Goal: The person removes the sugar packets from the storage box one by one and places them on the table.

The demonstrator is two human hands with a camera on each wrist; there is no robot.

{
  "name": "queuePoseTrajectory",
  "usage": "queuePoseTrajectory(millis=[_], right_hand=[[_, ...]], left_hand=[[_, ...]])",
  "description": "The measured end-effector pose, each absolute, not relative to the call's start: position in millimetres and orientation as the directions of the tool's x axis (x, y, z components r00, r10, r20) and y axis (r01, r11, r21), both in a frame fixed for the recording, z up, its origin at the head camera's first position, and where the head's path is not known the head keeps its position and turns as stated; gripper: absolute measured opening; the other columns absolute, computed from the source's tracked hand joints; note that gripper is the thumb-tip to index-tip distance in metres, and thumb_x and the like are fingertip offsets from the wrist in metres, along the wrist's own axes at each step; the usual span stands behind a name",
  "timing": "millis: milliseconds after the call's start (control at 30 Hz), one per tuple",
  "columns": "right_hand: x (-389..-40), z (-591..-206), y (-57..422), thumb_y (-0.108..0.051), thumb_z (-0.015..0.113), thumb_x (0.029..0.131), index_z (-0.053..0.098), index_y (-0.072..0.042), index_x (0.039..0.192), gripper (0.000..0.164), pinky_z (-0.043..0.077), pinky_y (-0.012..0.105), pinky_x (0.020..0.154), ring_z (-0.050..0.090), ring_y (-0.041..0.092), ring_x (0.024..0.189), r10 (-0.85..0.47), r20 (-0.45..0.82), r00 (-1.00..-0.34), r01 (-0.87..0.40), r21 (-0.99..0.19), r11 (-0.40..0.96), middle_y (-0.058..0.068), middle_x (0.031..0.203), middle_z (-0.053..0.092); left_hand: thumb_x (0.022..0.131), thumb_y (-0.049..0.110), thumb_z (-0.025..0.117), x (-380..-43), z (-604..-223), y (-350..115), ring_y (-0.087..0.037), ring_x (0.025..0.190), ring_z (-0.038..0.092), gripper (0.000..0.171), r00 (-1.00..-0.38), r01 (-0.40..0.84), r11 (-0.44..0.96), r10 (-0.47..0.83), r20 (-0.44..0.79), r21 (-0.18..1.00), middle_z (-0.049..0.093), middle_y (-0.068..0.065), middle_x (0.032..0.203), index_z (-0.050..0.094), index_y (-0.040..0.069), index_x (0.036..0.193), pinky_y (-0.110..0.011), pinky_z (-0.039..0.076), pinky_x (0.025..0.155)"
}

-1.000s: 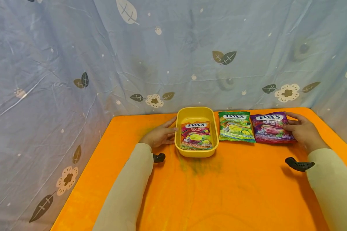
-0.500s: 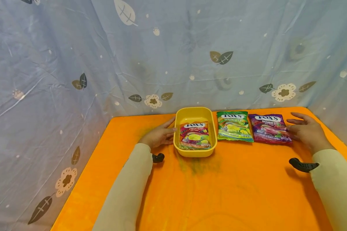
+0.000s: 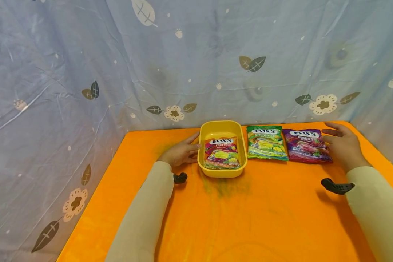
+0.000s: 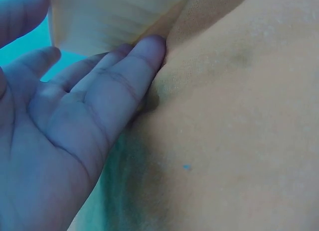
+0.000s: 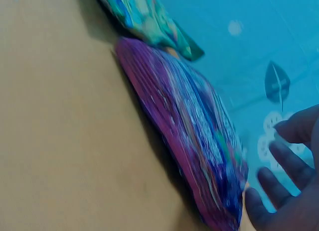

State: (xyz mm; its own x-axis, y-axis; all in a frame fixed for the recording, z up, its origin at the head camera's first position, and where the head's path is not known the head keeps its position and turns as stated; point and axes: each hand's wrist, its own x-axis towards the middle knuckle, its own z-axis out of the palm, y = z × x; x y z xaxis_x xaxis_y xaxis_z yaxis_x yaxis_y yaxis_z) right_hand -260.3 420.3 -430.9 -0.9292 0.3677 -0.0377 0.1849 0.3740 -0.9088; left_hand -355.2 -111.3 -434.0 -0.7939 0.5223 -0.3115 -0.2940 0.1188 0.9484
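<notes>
1 left sleeve point(image 3: 137, 214) and 1 right sleeve point(image 3: 376, 211) cross 1 orange table point(image 3: 249, 222), to the near left and near right of 1 yellow tray point(image 3: 222, 174). At each cuff juts 1 black piece point(image 3: 180, 178), 2 in all. The left hand point(image 3: 181, 153) is at the tray's left side, fingers extended, fingertips against the outer wall, curled round nothing. The right hand point(image 3: 345, 147), well right of the tray, has its fingers apart and slightly bent, with hold of nothing.

There are 3 candy packs. 1 orange Fruits pack point(image 3: 221, 154) lies inside the tray, label up. 1 green Spring Tea pack point(image 3: 267, 143) is just right of the tray; 1 purple Berries pack point(image 3: 307, 145) is farther right, just beside the right hand; whether they touch, I cannot tell. Behind the tray hangs a grey-blue curtain point(image 3: 196, 47) with 3 printed flowers point(image 3: 174, 113).
</notes>
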Motion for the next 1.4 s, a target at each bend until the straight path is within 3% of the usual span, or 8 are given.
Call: queuePoseTrajectory(millis=[233, 400, 633, 733, 867, 1000, 1400], right_hand=[[-267, -421, 393, -0.033, 0.055, 0.116, 0.035, -0.034, 0.173, 0.060, 0.053, 0.013, 0.088, 0.052, 0.017, 0.119, 0.358, 0.012, -0.934, 0.117, -0.935, 0.336, 0.014, 0.165, 0.042], [-272, -414, 370, -0.034, 0.056, 0.116, 0.035, -0.027, 0.173, 0.062, 0.051, 0.019, 0.100, 0.053, 0.018, 0.125, 0.276, 0.039, -0.960, 0.054, -0.946, 0.321, 0.017, 0.161, 0.044], [-284, -407, 334, -0.029, 0.065, 0.112, 0.031, -0.020, 0.174, 0.071, 0.054, 0.023, 0.097, 0.059, 0.018, 0.123, 0.145, -0.002, -0.989, 0.027, -0.985, 0.170, 0.021, 0.165, 0.036], [-286, -407, 316, -0.023, 0.067, 0.112, 0.031, -0.017, 0.174, 0.072, 0.057, 0.024, 0.095, 0.064, 0.015, 0.118, 0.077, 0.003, -0.997, 0.003, -0.997, 0.080, 0.018, 0.160, 0.040], [-287, -405, 294, -0.024, 0.063, 0.114, 0.028, -0.017, 0.174, 0.071, 0.055, 0.033, 0.101, 0.064, 0.020, 0.123, -0.004, 0.013, -1.000, -0.013, -0.997, 0.077, 0.015, 0.159, 0.040], [-287, -401, 273, -0.028, 0.062, 0.114, 0.027, -0.020, 0.175, 0.070, 0.051, 0.042, 0.108, 0.058, 0.032, 0.134, -0.042, 0.008, -0.999, -0.012, -0.994, 0.106, 0.020, 0.165, 0.036], [-290, -391, 218, -0.023, 0.069, 0.110, 0.034, -0.018, 0.172, 0.071, 0.049, 0.048, 0.110, 0.054, 0.039, 0.141, -0.106, 0.010, -0.994, -0.018, -0.997, 0.076, 0.019, 0.166, 0.039]], left_hand=[[0.117, 0.020, 0.055, -358, -434, -110, -0.030, 0.153, 0.042, 0.072, -0.790, -0.277, 0.126, 0.535, -0.301, 0.952, 0.039, -0.008, 0.172, 0.019, 0.040, 0.176, -0.060, 0.043, 0.116], [0.117, 0.019, 0.054, -360, -437, -109, -0.029, 0.154, 0.042, 0.072, -0.790, -0.284, 0.120, 0.533, -0.303, 0.951, 0.041, -0.009, 0.170, 0.019, 0.040, 0.176, -0.059, 0.044, 0.116], [0.116, 0.019, 0.055, -360, -438, -109, -0.029, 0.153, 0.042, 0.073, -0.792, -0.293, 0.120, 0.525, -0.311, 0.949, 0.039, -0.008, 0.171, 0.019, 0.041, 0.176, -0.058, 0.044, 0.116], [0.116, 0.020, 0.056, -361, -438, -110, -0.028, 0.153, 0.042, 0.072, -0.792, -0.297, 0.121, 0.522, -0.316, 0.947, 0.037, -0.007, 0.173, 0.020, 0.041, 0.175, -0.058, 0.044, 0.116], [0.116, 0.020, 0.055, -360, -437, -110, -0.028, 0.154, 0.041, 0.072, -0.792, -0.299, 0.119, 0.523, -0.316, 0.947, 0.034, -0.006, 0.174, 0.020, 0.041, 0.175, -0.058, 0.044, 0.116], [0.116, 0.019, 0.055, -359, -437, -111, -0.028, 0.154, 0.041, 0.072, -0.793, -0.294, 0.116, 0.524, -0.310, 0.949, 0.035, -0.007, 0.174, 0.020, 0.041, 0.176, -0.058, 0.044, 0.116], [0.117, 0.020, 0.055, -359, -439, -111, -0.027, 0.154, 0.042, 0.072, -0.794, -0.292, 0.110, 0.526, -0.305, 0.950, 0.036, -0.006, 0.173, 0.021, 0.042, 0.175, -0.057, 0.045, 0.115]])
